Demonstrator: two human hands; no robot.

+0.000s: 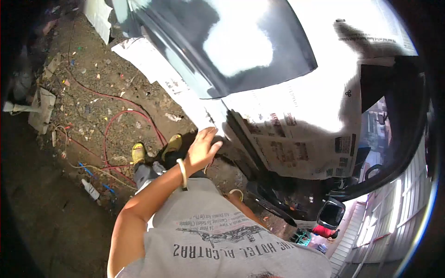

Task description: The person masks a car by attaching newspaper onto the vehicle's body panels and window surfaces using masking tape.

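Note:
My left hand [202, 149], with a pale bangle at the wrist, reaches toward the paper-masked edge of a car. Its fingers are stretched out, with the thumb apart, and nothing shows in it. The fingertips overlap the white masking paper [183, 95]; whether they touch it I cannot tell. My right forearm [250, 214] is low beside the grey shirt, with a band near the wrist; the fingers of that hand are hidden. Newspaper [296, 134] covers part of the car, next to a dark panel with a whitish patch [238, 39].
Red hose [107, 134] loops over the littered dirt ground, near my yellow-toed shoes [138, 153]. A white bottle [90, 189] lies at the left. The car's side mirror [332, 213] juts out at lower right, near a person in red [323, 231].

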